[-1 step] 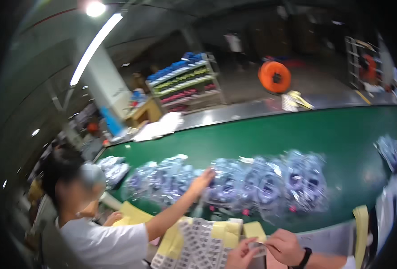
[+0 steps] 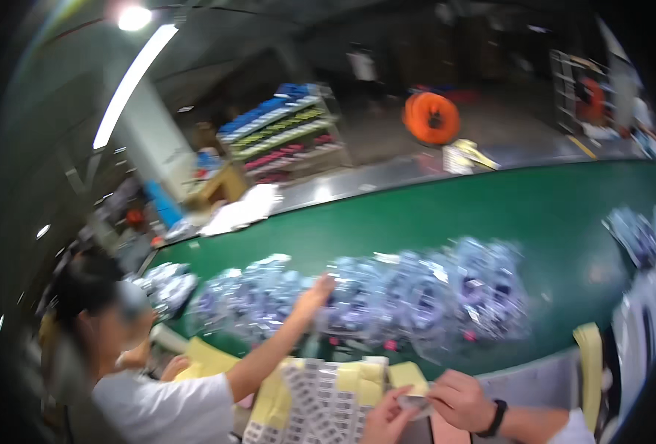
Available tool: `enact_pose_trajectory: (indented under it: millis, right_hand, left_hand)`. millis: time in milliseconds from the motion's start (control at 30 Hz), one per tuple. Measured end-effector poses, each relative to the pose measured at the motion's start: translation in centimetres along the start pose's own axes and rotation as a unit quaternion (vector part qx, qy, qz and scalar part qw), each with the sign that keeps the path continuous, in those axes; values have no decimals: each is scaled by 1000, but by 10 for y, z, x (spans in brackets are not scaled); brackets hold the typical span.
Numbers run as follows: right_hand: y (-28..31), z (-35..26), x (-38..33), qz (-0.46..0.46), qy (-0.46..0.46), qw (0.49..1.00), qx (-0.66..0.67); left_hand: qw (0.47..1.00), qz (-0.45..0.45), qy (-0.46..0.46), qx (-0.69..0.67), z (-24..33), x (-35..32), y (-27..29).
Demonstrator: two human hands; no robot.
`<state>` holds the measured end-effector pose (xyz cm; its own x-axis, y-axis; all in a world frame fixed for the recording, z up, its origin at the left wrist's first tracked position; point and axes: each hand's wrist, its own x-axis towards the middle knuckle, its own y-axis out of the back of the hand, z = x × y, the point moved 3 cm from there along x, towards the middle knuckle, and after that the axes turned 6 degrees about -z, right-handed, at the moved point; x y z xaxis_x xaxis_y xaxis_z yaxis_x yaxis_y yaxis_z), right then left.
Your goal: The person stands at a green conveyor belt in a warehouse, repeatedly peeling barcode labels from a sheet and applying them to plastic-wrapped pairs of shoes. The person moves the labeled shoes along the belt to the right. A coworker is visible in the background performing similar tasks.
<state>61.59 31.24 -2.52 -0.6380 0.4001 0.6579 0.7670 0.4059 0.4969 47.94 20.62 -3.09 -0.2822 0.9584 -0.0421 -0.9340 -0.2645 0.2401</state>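
Observation:
At the near edge my left hand is closed, thumb and fingers pinching a small pale label. My right hand, with a black band at its wrist, has its fingertips closed on the same label from the other side. Just left of them lie sheets of barcode stickers with yellow backing paper. A yellow pad sits right behind my fingers, and a pink sheet lies below my right hand. Blur hides the label's details.
A row of clear-bagged bluish-purple shoe-like items lies across the green belt. At left, a co-worker's arm reaches onto the bags. A yellow strip hangs at right. Beyond stand a shoe rack and an orange reel.
The whole view has shifted slightly, so the scene sits further left and a little higher. My hands stay together at the label; the co-worker's hand stays on the bags.

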Motion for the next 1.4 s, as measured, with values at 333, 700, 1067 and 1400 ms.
enact_pose_trajectory:
  millis: [333,700,1067,1400]
  right_hand:
    - [104,38,14,78,-143,979,124]
    - [176,344,-22,324,-510,742,291]
    - [205,361,-47,386,-435,720,378]
    - [178,400,-37,276,-485,695,454]
  left_hand:
    - [981,47,171,-75,-25,21,0]
    - [985,90,135,-49,-56,29,-8]
    - [973,133,184,-49,-63,24,-11]
    - [981,121,152,-4,-63,28,-17]
